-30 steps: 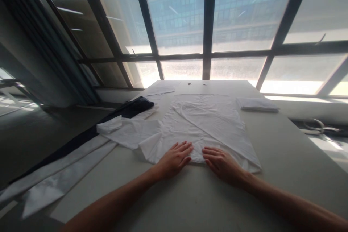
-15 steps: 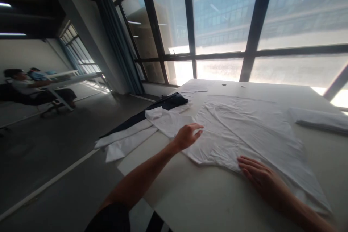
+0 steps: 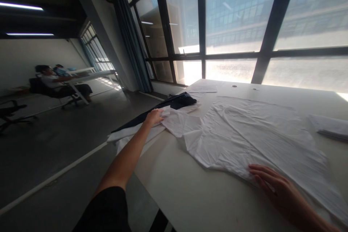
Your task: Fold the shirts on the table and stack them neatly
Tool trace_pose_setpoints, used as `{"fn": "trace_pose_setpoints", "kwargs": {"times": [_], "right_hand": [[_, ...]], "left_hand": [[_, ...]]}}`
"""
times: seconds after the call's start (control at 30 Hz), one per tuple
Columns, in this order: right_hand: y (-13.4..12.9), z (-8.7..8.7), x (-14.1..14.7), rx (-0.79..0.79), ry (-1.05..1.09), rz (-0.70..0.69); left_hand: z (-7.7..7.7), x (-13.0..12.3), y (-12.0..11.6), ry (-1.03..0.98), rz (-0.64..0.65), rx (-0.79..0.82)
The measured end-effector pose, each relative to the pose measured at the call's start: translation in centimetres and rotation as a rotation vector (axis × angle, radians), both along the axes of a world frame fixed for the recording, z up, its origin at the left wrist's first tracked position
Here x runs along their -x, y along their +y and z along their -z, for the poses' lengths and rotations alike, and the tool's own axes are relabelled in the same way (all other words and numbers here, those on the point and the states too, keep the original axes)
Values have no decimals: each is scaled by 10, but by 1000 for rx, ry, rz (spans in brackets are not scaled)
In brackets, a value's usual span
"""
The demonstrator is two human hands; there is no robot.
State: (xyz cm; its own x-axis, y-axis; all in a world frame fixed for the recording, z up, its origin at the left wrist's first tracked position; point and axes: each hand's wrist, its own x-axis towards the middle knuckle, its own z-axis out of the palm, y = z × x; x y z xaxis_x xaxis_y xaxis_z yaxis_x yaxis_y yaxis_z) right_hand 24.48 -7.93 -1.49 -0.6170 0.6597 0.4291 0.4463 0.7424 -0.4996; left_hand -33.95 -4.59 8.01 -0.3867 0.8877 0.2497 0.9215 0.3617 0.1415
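Left of centre, the left hand (image 3: 154, 116) is touching the sleeve end (image 3: 165, 111), though I can't tell whether its fingers are clamping; at lower right, the right hand (image 3: 274, 186) is lying loosely open along the near edge, seemingly steadying the white garment (image 3: 239, 134), which is spreading across centre right, the broad table (image 3: 179, 174) probably keeping it flat

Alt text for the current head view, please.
Left hand at the sleeve end of a white garment spread on a white table; right hand at the garment's near edge. Dark cloth lies beyond the left hand, with large windows behind the table.
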Motion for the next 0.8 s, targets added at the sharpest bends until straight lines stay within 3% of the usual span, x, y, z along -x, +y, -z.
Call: {"fn": "trace_pose_setpoints", "kwargs": {"times": [0.2, 0.33, 0.43, 0.53, 0.63, 0.7, 0.8], "right_hand": [[2, -5, 0, -3, 5, 14], [9, -15, 6, 44, 60, 47], [21, -30, 24, 128, 124, 55], [38, -49, 54, 250, 217, 44], [54, -69, 88, 452, 352, 1], [61, -82, 106, 628, 418, -67], [64, -97, 120, 848, 499, -136]], "left_hand": [[0, 1, 9, 22, -83, -87], [-22, -9, 19, 27, -94, -212], [-48, -35, 30, -14, 5, -387], [-72, -83, 41, -114, 163, -578], [-85, -148, 48, -153, 321, -611], [-83, -197, 48, -155, 404, -591], [-60, -266, 43, -182, 571, -493]]}}
